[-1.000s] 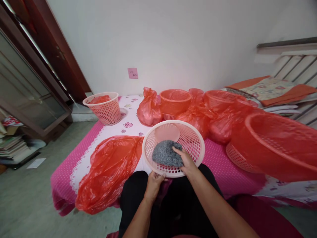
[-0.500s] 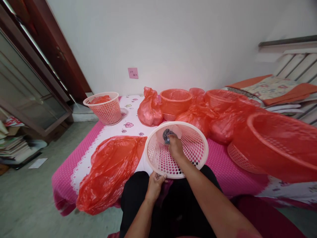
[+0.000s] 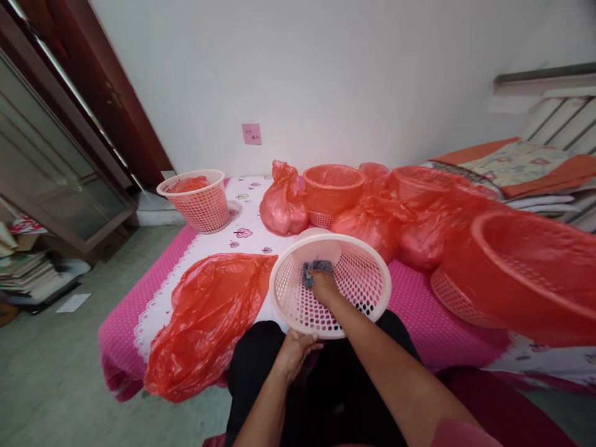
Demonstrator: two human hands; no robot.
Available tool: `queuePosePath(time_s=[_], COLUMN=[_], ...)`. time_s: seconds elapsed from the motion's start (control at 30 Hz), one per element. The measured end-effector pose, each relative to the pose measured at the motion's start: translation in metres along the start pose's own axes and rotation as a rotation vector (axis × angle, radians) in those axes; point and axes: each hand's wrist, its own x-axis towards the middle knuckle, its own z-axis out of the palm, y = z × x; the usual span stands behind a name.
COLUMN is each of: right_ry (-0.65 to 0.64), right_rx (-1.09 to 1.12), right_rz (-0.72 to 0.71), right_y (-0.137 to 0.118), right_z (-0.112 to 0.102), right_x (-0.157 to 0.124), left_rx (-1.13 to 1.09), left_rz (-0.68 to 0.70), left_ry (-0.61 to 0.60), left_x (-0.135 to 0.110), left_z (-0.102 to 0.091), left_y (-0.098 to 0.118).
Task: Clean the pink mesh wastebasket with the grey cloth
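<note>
A pale pink plastic basket (image 3: 292,309) with a holed wall lies tilted over my lap, its mouth facing me. My left hand (image 3: 295,352) grips the near rim from below, fingers closed on it. Inside the basket, my right hand (image 3: 325,287) is closed on a crumpled, speckled dark grey cloth (image 3: 307,274), pressed near the basket's bottom. The fingertips of my right hand are partly hidden by the cloth. Left of the basket, a loose red plastic bag (image 3: 209,316) lies spread on the bed.
Another pink basket (image 3: 205,208) with red plastic inside stands at the back left. Red-bagged baskets (image 3: 333,192) and knotted red bags (image 3: 284,208) line the wall side. A large basket in red plastic (image 3: 516,273) stands at the right. Folded bedding (image 3: 521,161) lies behind it.
My right hand has moved slightly down and left inside the basket, and the cloth now spreads wider. The basket's rim has tipped a little towards me. My left hand keeps its hold.
</note>
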Motion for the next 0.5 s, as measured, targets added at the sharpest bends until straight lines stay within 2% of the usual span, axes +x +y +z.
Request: queuePosePath(time_s=[0.2,0.5], right_ry=[-0.008,-0.074], right_rx=[0.068,0.096], right_rz=[-0.029,-0.028], right_y=[0.0,-0.009], right_z=[-0.001,-0.015], right_x=[-0.005,-0.022], left_rx=[-0.03,-0.012], left_rz=[-0.008,0.017], left_ry=[0.001,0.001], left_x=[-0.004,-0.006], left_z=[0.003,0.007], left_y=[0.003,0.006])
